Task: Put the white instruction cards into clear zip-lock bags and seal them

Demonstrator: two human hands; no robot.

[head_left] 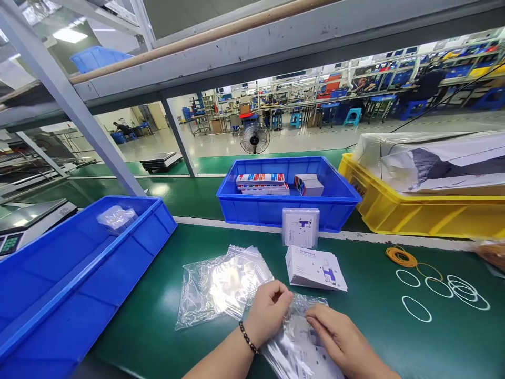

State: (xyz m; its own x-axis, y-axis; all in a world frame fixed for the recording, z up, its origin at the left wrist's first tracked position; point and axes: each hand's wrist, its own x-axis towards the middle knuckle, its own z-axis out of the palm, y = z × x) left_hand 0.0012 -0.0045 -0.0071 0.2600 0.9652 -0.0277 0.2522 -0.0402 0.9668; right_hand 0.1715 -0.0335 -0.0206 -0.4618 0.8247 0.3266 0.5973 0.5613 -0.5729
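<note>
My left hand is closed, pinching the top edge of a clear plastic bag that lies on the green mat and holds a white printed card. My right hand rests on the same bag, fingers pressed on its upper right part. Just left of my hands lies a loose pile of empty clear bags. Beyond my hands sits a fanned stack of white leaflets, and a second stack of leaflets leans upright against the blue bin.
A blue bin with small boxes stands at the back centre. A long blue tray with one bagged item is at left, a yellow crate at right. White rings and orange rubber bands lie at right. A scale sits far left.
</note>
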